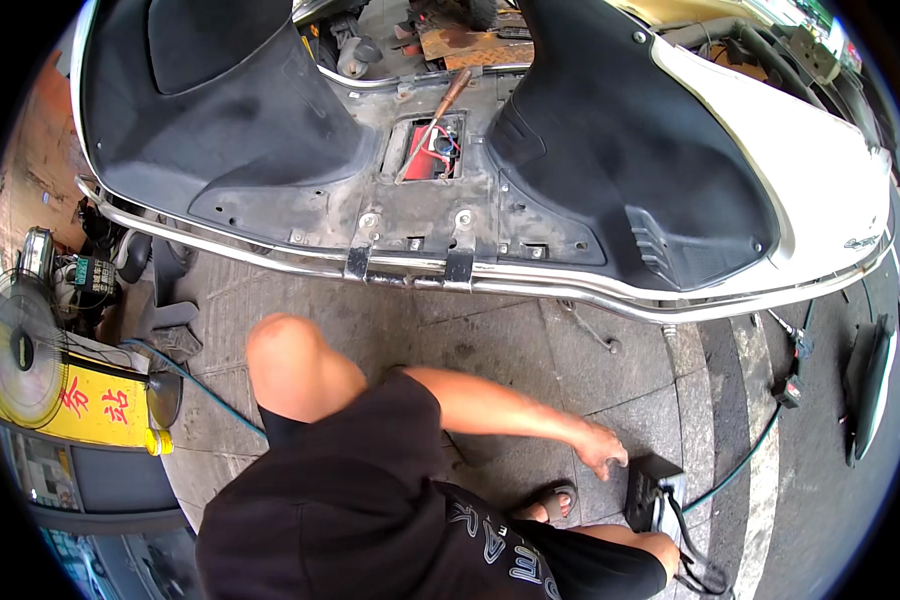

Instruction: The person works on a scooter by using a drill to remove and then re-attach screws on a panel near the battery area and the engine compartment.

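Note:
My left hand (600,451) reaches across to the right, low over the paving. Its fingers are bent and drawn together; a small dark spot shows at their tips, too small to name. Just right of the fingertips stands a black box (654,476) with thick black cables (698,572) at its near side. My right hand does not show. Ahead is a scooter footboard (320,215) with an opening that holds a red block (423,160) and wires. Across that opening lies a long thin tool with a brown handle (456,90).
A chrome side rail (590,303) runs along the scooter's near edge. To the left stand a fan (25,345) and a yellow sign (100,400). Blue-green hose or cable (740,470) crosses the ground on the right. My bare knee (295,350) rises at left; my sandalled foot (555,500) is nearby.

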Motion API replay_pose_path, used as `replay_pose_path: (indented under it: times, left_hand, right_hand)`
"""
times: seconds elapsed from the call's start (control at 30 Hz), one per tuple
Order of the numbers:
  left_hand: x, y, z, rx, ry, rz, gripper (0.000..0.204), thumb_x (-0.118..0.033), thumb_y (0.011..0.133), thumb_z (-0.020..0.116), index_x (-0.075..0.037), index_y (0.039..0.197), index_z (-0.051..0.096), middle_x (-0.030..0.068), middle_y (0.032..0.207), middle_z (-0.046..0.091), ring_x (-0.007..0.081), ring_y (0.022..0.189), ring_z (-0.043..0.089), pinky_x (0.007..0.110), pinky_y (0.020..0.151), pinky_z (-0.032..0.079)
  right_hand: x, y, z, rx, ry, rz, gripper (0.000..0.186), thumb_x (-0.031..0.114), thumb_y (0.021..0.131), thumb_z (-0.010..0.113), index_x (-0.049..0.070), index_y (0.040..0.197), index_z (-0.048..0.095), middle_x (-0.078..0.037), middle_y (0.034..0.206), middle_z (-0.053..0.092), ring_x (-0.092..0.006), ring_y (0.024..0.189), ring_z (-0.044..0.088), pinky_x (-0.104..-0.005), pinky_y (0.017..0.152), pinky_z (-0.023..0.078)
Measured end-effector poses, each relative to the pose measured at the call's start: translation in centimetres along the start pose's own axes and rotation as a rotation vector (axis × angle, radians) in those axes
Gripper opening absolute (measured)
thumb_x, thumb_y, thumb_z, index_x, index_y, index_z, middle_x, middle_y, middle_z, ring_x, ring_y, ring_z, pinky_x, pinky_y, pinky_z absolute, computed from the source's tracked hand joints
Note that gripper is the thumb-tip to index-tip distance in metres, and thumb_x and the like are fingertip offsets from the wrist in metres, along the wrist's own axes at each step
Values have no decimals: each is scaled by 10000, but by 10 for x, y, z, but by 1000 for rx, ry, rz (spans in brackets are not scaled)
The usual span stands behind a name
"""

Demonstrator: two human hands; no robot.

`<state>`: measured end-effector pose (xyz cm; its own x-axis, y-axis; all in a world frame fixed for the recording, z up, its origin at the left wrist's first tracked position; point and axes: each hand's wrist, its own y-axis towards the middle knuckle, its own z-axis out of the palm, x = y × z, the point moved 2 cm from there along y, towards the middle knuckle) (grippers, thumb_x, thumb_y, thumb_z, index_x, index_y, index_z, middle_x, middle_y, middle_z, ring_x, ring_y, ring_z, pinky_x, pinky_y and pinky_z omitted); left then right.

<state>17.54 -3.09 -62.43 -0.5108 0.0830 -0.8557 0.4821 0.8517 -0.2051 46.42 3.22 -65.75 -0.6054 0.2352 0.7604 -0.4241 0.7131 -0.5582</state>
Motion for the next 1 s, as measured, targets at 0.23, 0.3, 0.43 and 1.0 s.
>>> replay_pose_path:
  times: [0.23,0.3,0.43,1.0]
  left_hand:
    - [-86,-192,-222,41,73,-213,482,-358,878,660,-64,1252,579,169,1108,665,245,955,662,376,811,528]
    - [-86,-251,-283,-394,-68,-231,382,-333,910,632,-60,1177,625,91,1042,677,191,920,656,337,812,525]
    - [-42,-374,-347,-1216,234,-700,444,-436,869,654,-44,1077,650,153,964,670,242,906,653,361,787,509]
    - [-30,-492,-273,-1378,386,-620,296,-263,870,592,-3,1006,637,114,715,620,226,648,574,363,627,434]
  right_hand:
    - [-17,-15,-7,34,2,94,674,262,776,750,-17,1308,443,-172,1119,610,-291,1011,594,-391,894,462]
    - [-21,-19,-5,55,17,107,656,266,792,738,-16,1307,446,-167,1122,611,-283,1014,594,-387,895,462]
    - [-40,-40,11,175,24,191,620,275,824,715,-15,1305,452,-158,1129,615,-268,1019,596,-380,897,460]
    - [278,75,72,834,-918,-215,610,390,851,700,45,1315,508,-148,1207,617,-268,1063,620,-385,927,488]
